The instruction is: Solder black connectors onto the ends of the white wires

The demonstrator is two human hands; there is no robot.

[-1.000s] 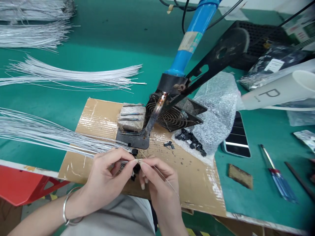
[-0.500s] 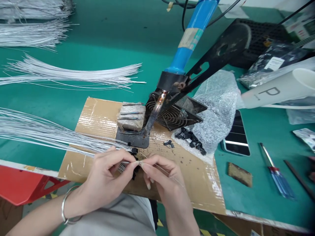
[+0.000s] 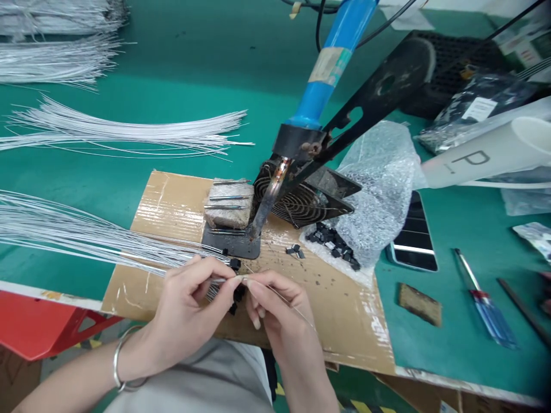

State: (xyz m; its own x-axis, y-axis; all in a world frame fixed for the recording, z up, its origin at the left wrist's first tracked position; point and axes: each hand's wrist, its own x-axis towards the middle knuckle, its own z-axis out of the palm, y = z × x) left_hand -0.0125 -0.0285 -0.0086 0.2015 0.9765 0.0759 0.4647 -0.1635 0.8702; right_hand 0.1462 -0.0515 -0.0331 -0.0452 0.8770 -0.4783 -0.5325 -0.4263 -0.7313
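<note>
My left hand [image 3: 193,304] pinches between thumb and forefinger a cable end, close to a bundle of thin white cables [image 3: 107,241] that comes in from the left. My right hand [image 3: 284,310] is closed too, its thumb and forefinger meeting the left fingertips at that end. What lies between the tips is too small to make out. A fine bare wire [image 3: 305,317] runs across the right fingers. Small black connectors [image 3: 235,264] sit on cable ends just behind and under the fingertips.
Beyond my hands, a blue-handled soldering iron [image 3: 321,86] slants down to a sponge block [image 3: 228,206] beside a fan [image 3: 301,201]. Loose black parts [image 3: 331,244] lie on bubble wrap [image 3: 379,183]. A phone [image 3: 415,235] and screwdriver [image 3: 486,304] lie right; more cables [image 3: 129,129] lie left.
My right hand has shifted slightly left, and its fingers have closed in a little more on the left fingertips. My left hand stays almost where it was.
</note>
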